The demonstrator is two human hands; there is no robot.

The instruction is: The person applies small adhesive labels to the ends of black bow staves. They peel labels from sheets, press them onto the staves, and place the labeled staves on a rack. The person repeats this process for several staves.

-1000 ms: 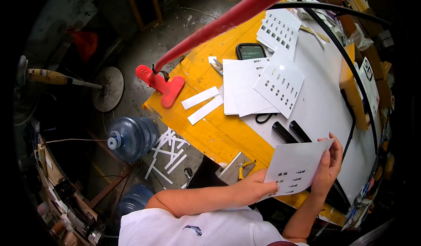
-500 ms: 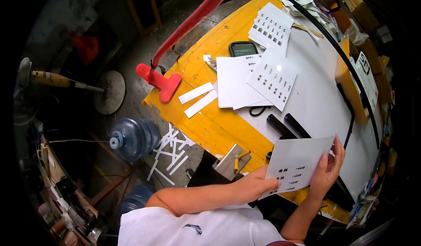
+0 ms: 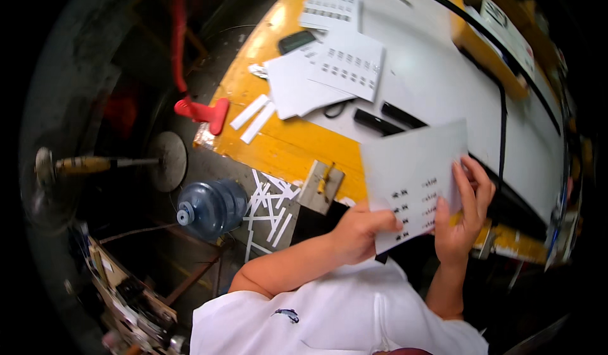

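Observation:
In front of me is a white sheet of paper [image 3: 415, 152], tilted, with short rows of small black print along its lower part. My left hand [image 3: 358, 234] pinches its lower left edge, thumb on the printed face and the other fingers curled underneath. At the right edge, my right hand [image 3: 465, 209] grips the same sheet, fingertips and thumb against its face. Just beyond the sheet, two black tubes [image 3: 377, 122] lie on the table. Farther off, more printed sheets [image 3: 348, 67] overlap beside a black scissor handle [image 3: 335, 109].
The yellow table [image 3: 297, 143] has a white covering. Two paper strips [image 3: 258, 124] lie near a red clamp [image 3: 215, 115]. A dark handheld device [image 3: 295, 42] sits behind. Below are a blue water jug [image 3: 215, 209] and scattered strips [image 3: 272, 206]. A metal plate [image 3: 321, 187] marks the near edge.
My view has swung, so the table and its contents sit farther left and higher. Both hands keep hold of the sheet, now tilted differently and showing more of its print.

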